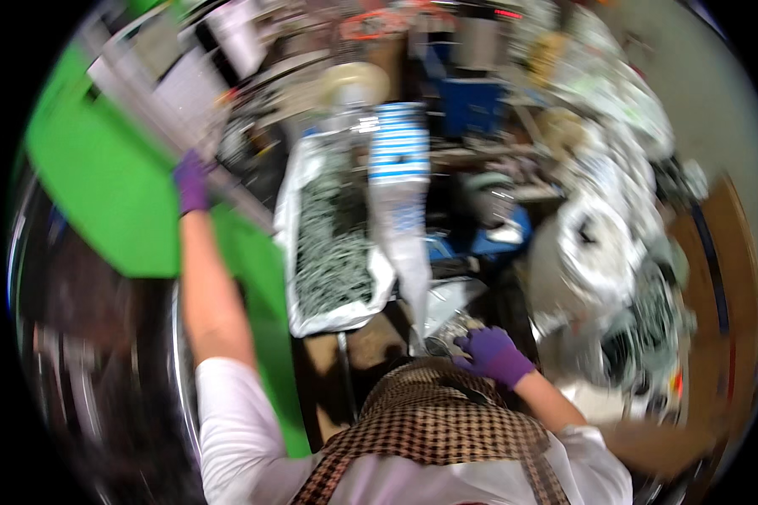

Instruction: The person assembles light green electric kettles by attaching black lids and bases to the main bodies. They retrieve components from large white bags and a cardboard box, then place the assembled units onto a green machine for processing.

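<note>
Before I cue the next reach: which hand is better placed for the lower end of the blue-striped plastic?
Probably the right hand: it is close beside that end of the blue-striped plastic. The left hand is far off to the left, past the white tray, at a pale grey bar.

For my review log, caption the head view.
Purple-gloved left hand extended forward, purple-gloved right hand near the checked apron, white tray of greenish pieces between them.
</note>
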`<state>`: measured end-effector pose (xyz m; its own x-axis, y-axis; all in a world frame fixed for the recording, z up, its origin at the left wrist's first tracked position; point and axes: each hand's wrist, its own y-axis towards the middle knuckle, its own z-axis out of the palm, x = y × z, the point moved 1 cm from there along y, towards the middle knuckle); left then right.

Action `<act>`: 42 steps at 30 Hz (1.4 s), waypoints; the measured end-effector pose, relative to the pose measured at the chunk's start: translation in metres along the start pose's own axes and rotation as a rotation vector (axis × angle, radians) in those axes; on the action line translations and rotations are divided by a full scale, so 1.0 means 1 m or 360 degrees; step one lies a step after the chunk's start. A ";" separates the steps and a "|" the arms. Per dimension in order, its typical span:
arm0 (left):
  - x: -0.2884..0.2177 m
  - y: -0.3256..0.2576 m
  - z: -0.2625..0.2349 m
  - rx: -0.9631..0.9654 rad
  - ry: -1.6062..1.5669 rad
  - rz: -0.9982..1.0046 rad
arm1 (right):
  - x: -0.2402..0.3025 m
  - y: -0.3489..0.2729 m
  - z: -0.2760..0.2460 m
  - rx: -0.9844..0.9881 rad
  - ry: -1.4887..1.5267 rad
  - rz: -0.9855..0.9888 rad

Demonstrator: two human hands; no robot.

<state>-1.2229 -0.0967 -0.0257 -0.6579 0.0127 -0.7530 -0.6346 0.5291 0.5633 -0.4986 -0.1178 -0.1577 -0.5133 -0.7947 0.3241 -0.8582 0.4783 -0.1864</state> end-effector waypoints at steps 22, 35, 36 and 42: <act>-0.326 -0.444 -0.300 -0.0024 -0.1385 0.0768 | 0.477 0.378 0.044 0.0090 0.1078 -0.2780; -0.343 -0.550 -0.428 -0.0120 -0.1121 0.0608 | 1.131 0.566 0.074 0.0691 0.1054 -0.1592; -0.342 -0.551 -0.431 -0.0158 -0.1117 0.0593 | 1.150 0.582 0.073 0.0427 0.0837 -0.1975; -0.336 -0.546 -0.436 -0.0253 -0.1129 0.0562 | 1.161 0.580 0.105 -0.0116 0.1226 -0.1973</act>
<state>-0.8320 -0.7596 0.0675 -0.4498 0.7202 -0.5281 -0.5228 0.2671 0.8095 -1.5925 -0.8020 0.0132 0.6901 -0.3209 0.6487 -0.7237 -0.3136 0.6147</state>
